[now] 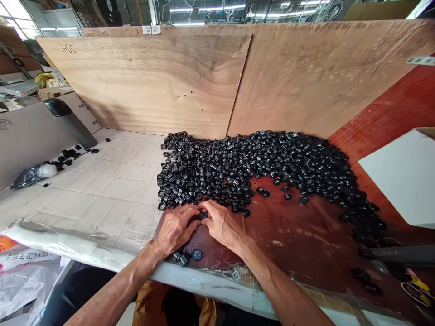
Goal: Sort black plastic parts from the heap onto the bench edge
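Both hands meet over the near edge of a red-brown board (292, 235), around a small round black plastic part (203, 215). My left hand (175, 228) has its fingers curled in and pinches the part from the left. From the right, the thumb and fingertips of my right hand (222, 224) close on the same part. Just beyond the fingertips spreads a large heap of black plastic parts (210, 167), cylindrical and cap-like. Below my left hand, near the table edge, lie a few loose parts, among them one black spoked disc (197, 254).
Plywood panels (159, 86) wall off the back. On the left, a dark bottle (71, 122) leans over the tiled surface (112, 181), near scattered black bits and a plastic bag (30, 175). A white box (401, 176) stands at the right, above a grey metal bar (401, 253).
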Demonstrator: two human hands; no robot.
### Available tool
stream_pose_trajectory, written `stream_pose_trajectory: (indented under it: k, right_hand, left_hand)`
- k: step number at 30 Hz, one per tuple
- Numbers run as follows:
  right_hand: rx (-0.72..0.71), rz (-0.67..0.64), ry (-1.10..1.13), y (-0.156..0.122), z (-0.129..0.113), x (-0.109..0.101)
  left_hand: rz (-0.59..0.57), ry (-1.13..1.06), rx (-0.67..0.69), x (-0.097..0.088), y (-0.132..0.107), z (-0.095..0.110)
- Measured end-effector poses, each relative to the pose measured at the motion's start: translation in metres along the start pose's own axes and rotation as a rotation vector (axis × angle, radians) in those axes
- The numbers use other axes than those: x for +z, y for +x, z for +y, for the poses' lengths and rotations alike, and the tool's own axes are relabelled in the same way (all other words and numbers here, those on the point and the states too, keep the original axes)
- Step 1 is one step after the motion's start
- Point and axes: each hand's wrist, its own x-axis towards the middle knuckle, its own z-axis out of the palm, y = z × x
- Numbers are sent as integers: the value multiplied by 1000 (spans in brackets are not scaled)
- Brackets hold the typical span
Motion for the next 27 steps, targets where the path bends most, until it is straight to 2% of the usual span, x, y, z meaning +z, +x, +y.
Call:
stream_pose_trajectory:
  k: [6, 9, 13, 21, 27]
  right_hand:
    - [38, 13, 22, -1, -6, -11]
    - [139, 39, 140, 2, -14, -16]
    - [273, 7, 309, 7, -21, -22]
    - [543, 0, 405, 9, -14, -27]
    - [503, -16, 368, 6, -12, -28]
  left_hand:
    - [-12, -57, -9, -5, -1, -3]
    - [4, -78, -41, -4, -1, -5]
    - [11, -101, -51, -4, 2, -1]
    - [0, -129, -60, -3, 5, 0]
    - [19, -94, -116, -2, 2, -3]
